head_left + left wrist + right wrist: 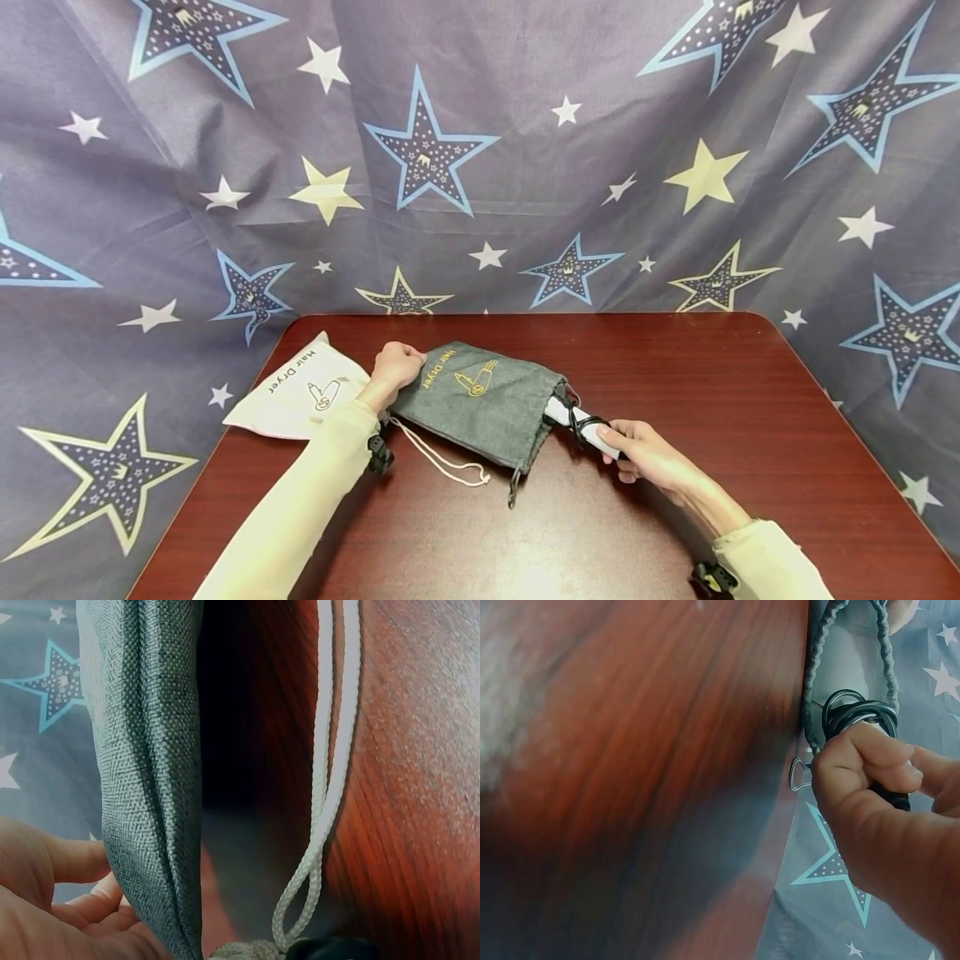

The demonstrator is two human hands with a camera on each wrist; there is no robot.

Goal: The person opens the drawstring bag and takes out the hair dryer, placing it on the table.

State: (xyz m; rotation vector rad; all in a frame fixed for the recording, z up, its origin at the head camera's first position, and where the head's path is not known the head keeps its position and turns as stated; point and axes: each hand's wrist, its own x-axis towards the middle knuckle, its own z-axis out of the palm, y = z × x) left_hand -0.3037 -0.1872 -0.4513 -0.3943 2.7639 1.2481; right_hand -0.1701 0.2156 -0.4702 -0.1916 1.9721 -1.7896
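A dark grey drawstring bag (480,425), printed "Hair Dryer" with a yellow drawing, lies at mid-table with its mouth toward the right. My left hand (396,368) pinches its closed far-left end; the left wrist view shows thumb and fingers at the edge of the grey cloth (146,765). From the mouth sticks the white handle of a hair dryer (558,411), wound with black cord (859,712). My right hand (651,457) grips the handle's outer end. The dryer's other end is hidden inside the bag.
To the left lies a white drawstring bag (281,398) with the same print, partly behind my left forearm. Its white drawstring (438,461) trails in front of the grey bag. The reddish-brown table (600,542) ends at a star-patterned cloth (510,192) behind.
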